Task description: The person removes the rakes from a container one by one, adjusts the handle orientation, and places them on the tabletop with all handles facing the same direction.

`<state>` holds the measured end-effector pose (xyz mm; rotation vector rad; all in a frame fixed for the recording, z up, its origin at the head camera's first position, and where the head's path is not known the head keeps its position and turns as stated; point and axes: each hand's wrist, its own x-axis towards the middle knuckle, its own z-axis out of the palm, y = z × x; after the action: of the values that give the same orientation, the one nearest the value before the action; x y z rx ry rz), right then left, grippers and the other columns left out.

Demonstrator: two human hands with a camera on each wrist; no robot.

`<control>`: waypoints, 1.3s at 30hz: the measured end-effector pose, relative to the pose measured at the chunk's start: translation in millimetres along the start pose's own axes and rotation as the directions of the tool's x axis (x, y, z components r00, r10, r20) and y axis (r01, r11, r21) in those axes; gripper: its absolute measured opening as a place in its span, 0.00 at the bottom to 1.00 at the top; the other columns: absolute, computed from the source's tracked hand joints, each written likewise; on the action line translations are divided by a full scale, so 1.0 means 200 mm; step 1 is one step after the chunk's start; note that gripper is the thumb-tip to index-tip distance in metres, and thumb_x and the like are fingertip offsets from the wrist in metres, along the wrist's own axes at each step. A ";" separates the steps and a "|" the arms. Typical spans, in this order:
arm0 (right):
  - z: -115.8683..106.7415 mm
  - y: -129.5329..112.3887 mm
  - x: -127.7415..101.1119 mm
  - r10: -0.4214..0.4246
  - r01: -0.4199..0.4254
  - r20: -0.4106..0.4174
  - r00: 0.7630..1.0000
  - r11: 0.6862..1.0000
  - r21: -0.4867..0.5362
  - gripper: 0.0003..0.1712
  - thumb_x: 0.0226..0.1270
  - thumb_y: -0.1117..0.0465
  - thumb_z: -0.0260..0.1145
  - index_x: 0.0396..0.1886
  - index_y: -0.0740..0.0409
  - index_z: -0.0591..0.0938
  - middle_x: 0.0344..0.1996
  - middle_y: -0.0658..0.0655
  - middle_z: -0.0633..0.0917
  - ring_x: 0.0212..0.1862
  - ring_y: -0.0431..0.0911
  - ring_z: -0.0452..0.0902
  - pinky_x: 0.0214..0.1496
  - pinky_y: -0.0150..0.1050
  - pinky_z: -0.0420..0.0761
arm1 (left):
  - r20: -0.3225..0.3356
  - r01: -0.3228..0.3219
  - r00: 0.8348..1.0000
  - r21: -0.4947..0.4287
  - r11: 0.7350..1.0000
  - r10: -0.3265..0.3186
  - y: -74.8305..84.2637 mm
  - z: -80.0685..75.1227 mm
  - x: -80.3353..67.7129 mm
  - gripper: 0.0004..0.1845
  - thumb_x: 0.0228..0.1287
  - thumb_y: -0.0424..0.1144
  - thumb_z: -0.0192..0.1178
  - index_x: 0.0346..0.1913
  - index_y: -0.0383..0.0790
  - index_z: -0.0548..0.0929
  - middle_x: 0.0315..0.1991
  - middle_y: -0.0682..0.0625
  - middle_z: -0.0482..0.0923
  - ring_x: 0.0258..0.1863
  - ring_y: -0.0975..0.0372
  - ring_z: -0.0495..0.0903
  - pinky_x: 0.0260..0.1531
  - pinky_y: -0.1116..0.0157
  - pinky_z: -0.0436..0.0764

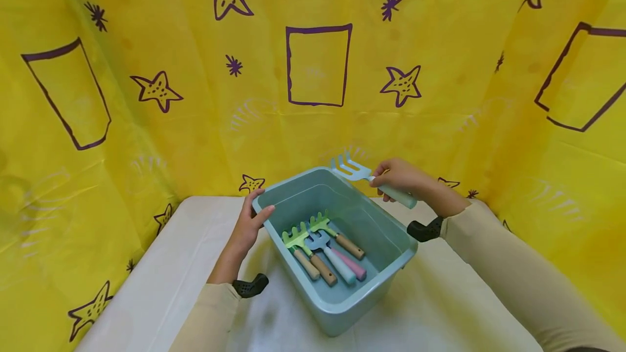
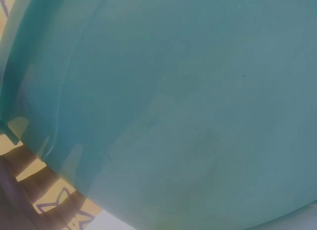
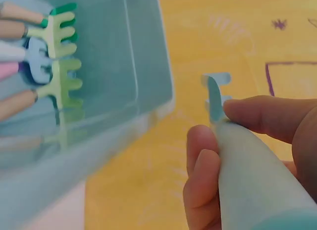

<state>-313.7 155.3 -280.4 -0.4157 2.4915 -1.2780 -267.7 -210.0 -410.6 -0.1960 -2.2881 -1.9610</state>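
Observation:
My right hand [image 1: 398, 175] holds a small garden rake [image 1: 357, 171] by its pale green handle, above the far right rim of the bin. The rake's light-blue tines point left, over the rim in the head view. With the thumb inside and the fingers outside, my left hand [image 1: 246, 230] grips the far left corner of the pale teal plastic bin [image 1: 364, 208]. Inside lie green rakes [image 1: 320, 222] with wooden handles, a blue fork [image 1: 319, 240] with a pale handle, and a pink handle [image 1: 357, 269] whose head is hidden beneath the others.
The bin stands at an angle on a table with a white cover [image 1: 195, 249]. Yellow cloth [image 1: 313, 140] printed with stars and squares hangs behind the table and along both sides. A dark wrist device [image 1: 424, 230] sits on each sleeve.

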 end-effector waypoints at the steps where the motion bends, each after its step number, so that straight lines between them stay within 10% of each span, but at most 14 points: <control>1: -0.02 0.01 -0.01 0.009 -0.009 -0.014 1.000 1.000 0.002 0.15 0.67 0.63 0.64 0.44 0.70 0.73 0.29 0.64 0.81 0.22 0.49 0.79 0.26 0.40 0.81 | -0.004 -0.003 1.000 0.004 1.000 0.003 -0.01 0.00 0.00 0.33 0.71 0.47 0.56 0.73 0.51 0.54 0.70 0.39 0.57 0.64 0.44 0.63 0.61 0.42 0.65; 17: -0.08 0.39 -0.13 0.072 -0.068 -0.166 0.983 0.997 0.031 0.16 0.68 0.62 0.63 0.45 0.72 0.75 0.32 0.65 0.80 0.26 0.50 0.79 0.29 0.42 0.82 | -0.007 0.016 1.000 0.015 1.000 -0.016 -0.01 -0.01 0.00 0.34 0.70 0.50 0.56 0.73 0.52 0.54 0.70 0.41 0.57 0.66 0.45 0.62 0.61 0.42 0.65; 24: -0.05 0.61 -0.15 0.061 -0.109 -0.257 0.964 0.978 -0.176 0.17 0.63 0.58 0.67 0.39 0.70 0.79 0.30 0.60 0.81 0.26 0.50 0.78 0.27 0.42 0.81 | 0.024 0.034 0.999 0.010 0.999 -0.034 0.11 0.01 -0.05 0.34 0.71 0.45 0.55 0.74 0.46 0.52 0.71 0.36 0.54 0.67 0.42 0.60 0.62 0.41 0.63; 39: 0.07 0.99 -0.15 0.203 -0.278 -0.346 0.916 0.943 -0.181 0.16 0.60 0.57 0.66 0.34 0.69 0.80 0.31 0.60 0.80 0.34 0.52 0.73 0.34 0.41 0.73 | -0.010 0.001 1.000 0.032 0.999 -0.001 -0.01 0.00 0.00 0.33 0.70 0.49 0.56 0.72 0.53 0.55 0.70 0.41 0.58 0.65 0.44 0.63 0.61 0.42 0.66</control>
<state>-302.4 267.8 -447.2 0.0666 2.8659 -1.0349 -268.2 -211.3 -412.3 -0.1823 -2.3120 -1.9203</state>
